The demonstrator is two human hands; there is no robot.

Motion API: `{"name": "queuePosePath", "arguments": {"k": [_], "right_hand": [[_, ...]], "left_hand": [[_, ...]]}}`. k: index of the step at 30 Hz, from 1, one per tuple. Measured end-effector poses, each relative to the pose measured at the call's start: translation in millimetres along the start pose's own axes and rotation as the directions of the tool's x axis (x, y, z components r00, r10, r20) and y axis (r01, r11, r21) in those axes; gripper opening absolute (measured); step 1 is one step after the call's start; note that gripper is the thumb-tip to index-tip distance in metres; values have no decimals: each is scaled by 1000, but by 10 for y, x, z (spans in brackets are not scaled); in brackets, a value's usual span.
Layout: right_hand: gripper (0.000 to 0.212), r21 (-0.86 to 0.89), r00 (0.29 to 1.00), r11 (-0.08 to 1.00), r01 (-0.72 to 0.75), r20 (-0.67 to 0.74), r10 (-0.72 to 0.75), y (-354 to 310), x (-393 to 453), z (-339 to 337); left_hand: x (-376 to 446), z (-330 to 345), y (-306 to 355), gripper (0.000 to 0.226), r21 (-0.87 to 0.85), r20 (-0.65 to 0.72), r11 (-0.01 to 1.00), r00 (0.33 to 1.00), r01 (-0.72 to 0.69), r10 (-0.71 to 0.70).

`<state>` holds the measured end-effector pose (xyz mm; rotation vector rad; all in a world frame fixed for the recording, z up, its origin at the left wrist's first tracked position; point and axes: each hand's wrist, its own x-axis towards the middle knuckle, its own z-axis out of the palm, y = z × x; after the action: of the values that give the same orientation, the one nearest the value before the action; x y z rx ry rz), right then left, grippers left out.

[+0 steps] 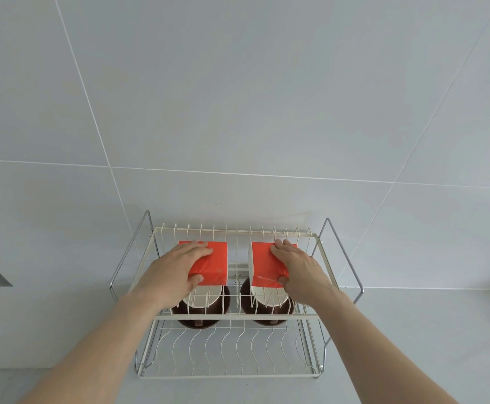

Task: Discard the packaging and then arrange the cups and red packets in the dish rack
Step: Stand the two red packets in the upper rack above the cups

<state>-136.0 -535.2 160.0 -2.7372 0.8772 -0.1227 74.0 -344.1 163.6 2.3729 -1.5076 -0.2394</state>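
Head view: left hand (176, 265) and right hand (297, 266), fingers clamped on red packets (213, 265) atop cups (201, 301) in dish rack (232, 316), pale desk (412, 345), tiled wall (238, 97) behind.

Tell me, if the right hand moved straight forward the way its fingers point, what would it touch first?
Probably the dish rack's back rail, just beyond the right hand holding its red packet; the tiled wall lies behind. Depth is unclear.

Soft, even daylight fills my view, bright without glare. Shadows stay faint under my arms. The wide lens bends tile lines outward at the edges; focus is sharp.
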Motion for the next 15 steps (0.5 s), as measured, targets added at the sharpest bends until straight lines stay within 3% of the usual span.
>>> {"name": "queuePosePath", "arguments": {"k": [11,15], "right_hand": [[78,1,998,1000,0,55,0,0,-36,-132],[78,45,1000,999,6,-5,-6,-59,-124,-242]], "left_hand": [[28,-121,17,64,37,83,999,996,-21,18],[19,-228,86,65,16,90,1000,996,2,-3]]}}
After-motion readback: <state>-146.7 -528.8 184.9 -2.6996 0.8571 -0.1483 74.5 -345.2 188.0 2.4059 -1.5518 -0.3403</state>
